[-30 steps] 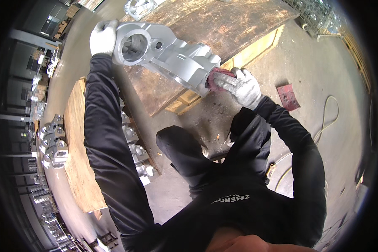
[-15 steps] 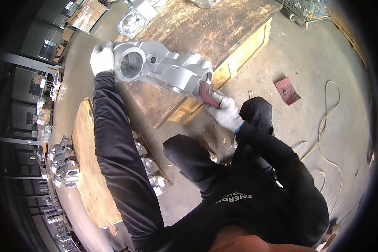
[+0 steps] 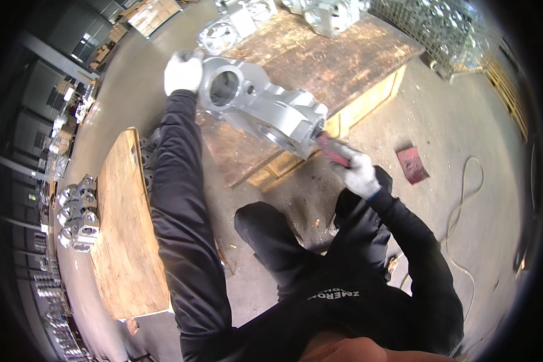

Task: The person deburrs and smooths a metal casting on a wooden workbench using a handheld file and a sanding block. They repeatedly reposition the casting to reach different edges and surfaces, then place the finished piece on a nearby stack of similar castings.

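Note:
A large silver cast-metal part (image 3: 265,108) with a round bore lies tilted over the near corner of a worn wooden bench (image 3: 344,54). My left hand (image 3: 183,71), in a white glove, grips the part's far rounded end. My right hand (image 3: 361,174), also gloved white, holds a dark red abrasive pad (image 3: 333,149) pressed against the part's near end face. Both black sleeves reach up from the lower edge, and my bent knees show below the bench.
More silver castings (image 3: 329,11) stand at the bench's far edge. A wooden board (image 3: 123,229) lies at my left beside stacked castings (image 3: 75,211). A loose red abrasive sheet (image 3: 412,164) and a pale cable (image 3: 464,199) lie on the concrete floor at right. A wire-mesh crate (image 3: 446,30) stands behind.
My right hand with the red pad has slid down and right along the part's near end. The view has shifted, so bench and part sit lower in the picture.

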A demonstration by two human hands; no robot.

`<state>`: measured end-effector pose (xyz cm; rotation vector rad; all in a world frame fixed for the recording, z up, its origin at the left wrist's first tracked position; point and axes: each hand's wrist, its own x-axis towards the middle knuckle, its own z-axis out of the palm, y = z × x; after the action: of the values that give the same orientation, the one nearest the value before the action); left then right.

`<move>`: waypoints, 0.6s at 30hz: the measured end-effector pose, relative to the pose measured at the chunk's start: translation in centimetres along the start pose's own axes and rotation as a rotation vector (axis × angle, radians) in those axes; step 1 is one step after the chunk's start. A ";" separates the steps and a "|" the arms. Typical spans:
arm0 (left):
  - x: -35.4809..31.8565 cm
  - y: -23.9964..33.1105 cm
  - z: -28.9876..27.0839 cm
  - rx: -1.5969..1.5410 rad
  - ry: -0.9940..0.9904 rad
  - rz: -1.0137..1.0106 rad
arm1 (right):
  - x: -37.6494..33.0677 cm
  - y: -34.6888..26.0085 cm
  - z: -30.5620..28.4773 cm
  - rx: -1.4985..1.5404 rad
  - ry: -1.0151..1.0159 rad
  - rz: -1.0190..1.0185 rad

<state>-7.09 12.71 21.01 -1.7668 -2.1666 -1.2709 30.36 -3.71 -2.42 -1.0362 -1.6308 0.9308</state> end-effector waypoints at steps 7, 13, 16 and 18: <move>-1.0 1.4 -0.5 0.020 -0.035 -0.089 | 9.5 -9.7 0.9 -0.713 0.044 -0.771; -1.5 1.8 -0.7 0.020 -0.032 -0.101 | 15.9 -15.0 7.5 -0.965 -0.157 -0.808; -1.7 2.2 -0.4 0.082 0.052 -0.056 | 15.9 -16.2 9.8 -0.583 -0.165 -0.433; -1.8 2.5 -0.4 0.056 0.034 -0.069 | 16.2 -17.0 10.7 0.074 -0.335 0.073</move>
<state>-4.53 11.00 21.74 -1.6512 -2.2402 -1.2328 13.70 4.30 15.56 -0.9301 -1.8235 1.2570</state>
